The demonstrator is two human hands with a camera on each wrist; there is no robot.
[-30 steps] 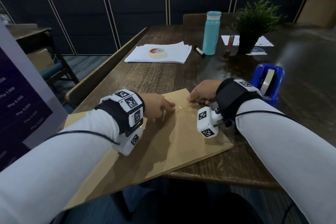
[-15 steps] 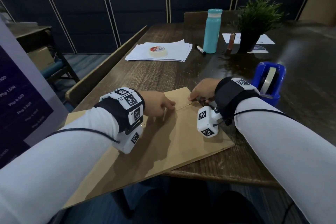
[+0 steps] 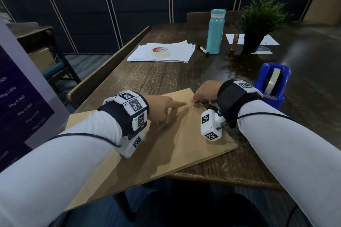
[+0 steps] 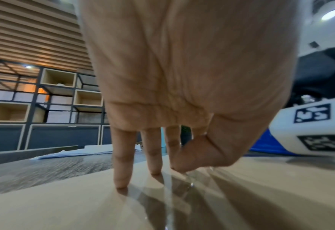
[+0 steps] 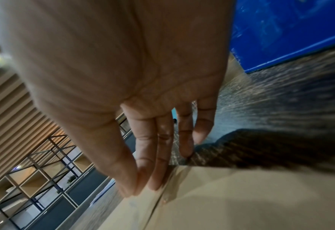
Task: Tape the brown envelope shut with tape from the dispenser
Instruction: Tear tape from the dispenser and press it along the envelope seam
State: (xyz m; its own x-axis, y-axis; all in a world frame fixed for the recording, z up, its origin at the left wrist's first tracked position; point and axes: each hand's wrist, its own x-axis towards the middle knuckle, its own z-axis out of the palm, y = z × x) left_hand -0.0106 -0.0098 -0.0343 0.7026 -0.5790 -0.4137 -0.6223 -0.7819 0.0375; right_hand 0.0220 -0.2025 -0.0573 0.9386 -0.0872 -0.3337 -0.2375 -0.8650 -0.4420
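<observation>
Both hands lie open, left hand [image 3: 162,106] and right hand [image 3: 206,92] pressing straight fingers on the envelope [image 3: 166,145] flap near the table [image 3: 158,77] edge.

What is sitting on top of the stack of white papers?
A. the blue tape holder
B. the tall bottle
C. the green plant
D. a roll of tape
D: a roll of tape lies flat on the stack of white papers, while the plant, bottle and blue tape holder stand on the table itself.
</observation>
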